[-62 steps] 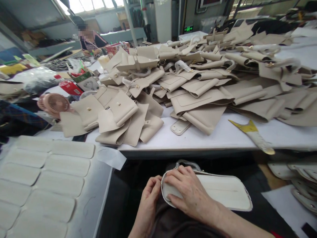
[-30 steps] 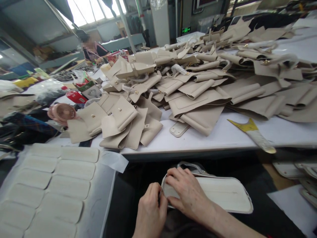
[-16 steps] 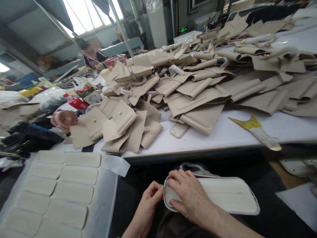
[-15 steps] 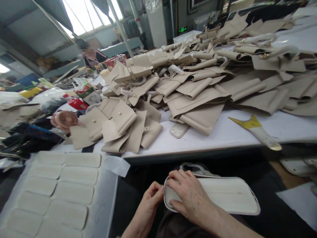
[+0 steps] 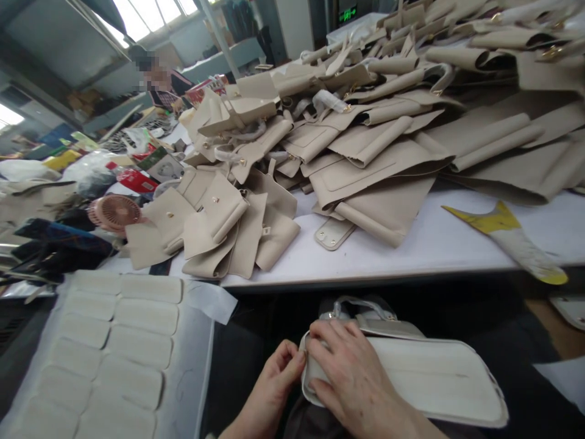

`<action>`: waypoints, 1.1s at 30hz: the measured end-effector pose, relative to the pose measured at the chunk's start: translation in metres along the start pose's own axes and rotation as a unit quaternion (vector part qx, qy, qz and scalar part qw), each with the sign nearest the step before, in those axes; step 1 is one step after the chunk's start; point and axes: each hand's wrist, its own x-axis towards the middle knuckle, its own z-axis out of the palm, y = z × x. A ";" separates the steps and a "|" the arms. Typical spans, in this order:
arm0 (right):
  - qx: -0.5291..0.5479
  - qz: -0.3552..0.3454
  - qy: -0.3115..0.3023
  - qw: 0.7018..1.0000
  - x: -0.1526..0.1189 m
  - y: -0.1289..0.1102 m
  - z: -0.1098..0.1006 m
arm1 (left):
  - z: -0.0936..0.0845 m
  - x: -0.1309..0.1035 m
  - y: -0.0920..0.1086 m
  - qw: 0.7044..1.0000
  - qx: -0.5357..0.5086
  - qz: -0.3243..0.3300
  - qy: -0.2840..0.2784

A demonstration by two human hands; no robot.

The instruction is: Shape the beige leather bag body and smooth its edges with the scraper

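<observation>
Below table (image 5: 315, 263) edge: bag (image 5: 393, 328), base (image 5: 439, 377) up, long axis L–R, R end nearer wearer.
L hand (image 5: 276, 379): nearest bag's L end; thumb + index pinched at rim (image 5: 303, 384); exact contact too small to tell.
R hand (image 5: 350, 366): flat-ish on base, same end, thumb spread from fingers.
Handle (image 5: 363, 300): far side of base.

Bag (image 5: 439, 375) before table (image 5: 283, 271), bag pieces (image 5: 375, 177) on it, fan (image 5: 114, 213) at left
</observation>
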 end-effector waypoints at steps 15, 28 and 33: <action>-0.043 -0.047 0.087 0.994 0.006 0.003 0.000 | -0.004 0.022 0.028 0.966 0.253 0.043 -0.023; 0.052 -0.035 0.141 0.988 -0.055 -0.020 -0.032 | 0.004 0.016 -0.006 0.886 0.296 0.349 0.072; 0.154 0.158 0.393 0.893 -0.115 0.037 -0.075 | 0.022 0.017 0.022 0.649 0.540 0.536 0.020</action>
